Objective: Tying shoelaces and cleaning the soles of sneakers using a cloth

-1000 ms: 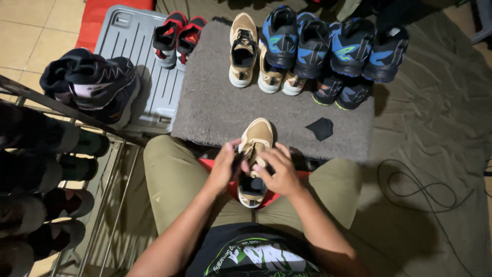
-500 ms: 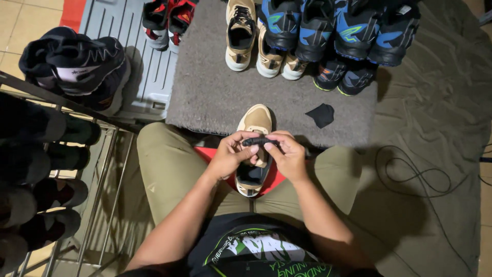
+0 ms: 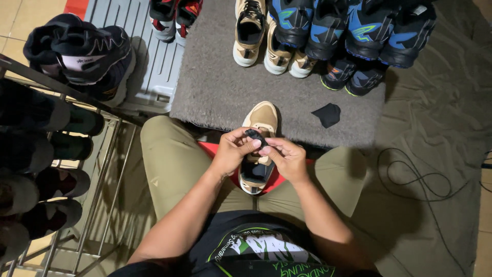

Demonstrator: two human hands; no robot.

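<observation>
Change: a second ago my hands were low on the tan shoe (image 3: 259,149), the dark bit at its collar; now I've lifted that small black wad (image 3: 253,135) up over the tongue.
Left hand (image 3: 231,151): fingers curled, thumb and forefinger pinching the wad's left side.
Right hand (image 3: 286,158): fingertips closed on the wad from the right, meeting the left hand's.
Meaning: my read is that the wad is out of the shoe and being worked between both hands.
Tan shoe: on my lap, toe pointing away onto the grey mat (image 3: 215,87), over something red.
Shoes at the mat's far edge: two tan (image 3: 249,31), about six blue-and-black (image 3: 328,31), partly overlapping.
Grey tray (image 3: 154,77): one red-and-black pair (image 3: 174,15) and one dark high-top pair (image 3: 87,56).
Black scrap (image 3: 326,114): one, loose on the mat.
Rack (image 3: 77,169): several dark shoes, too dim to count.
</observation>
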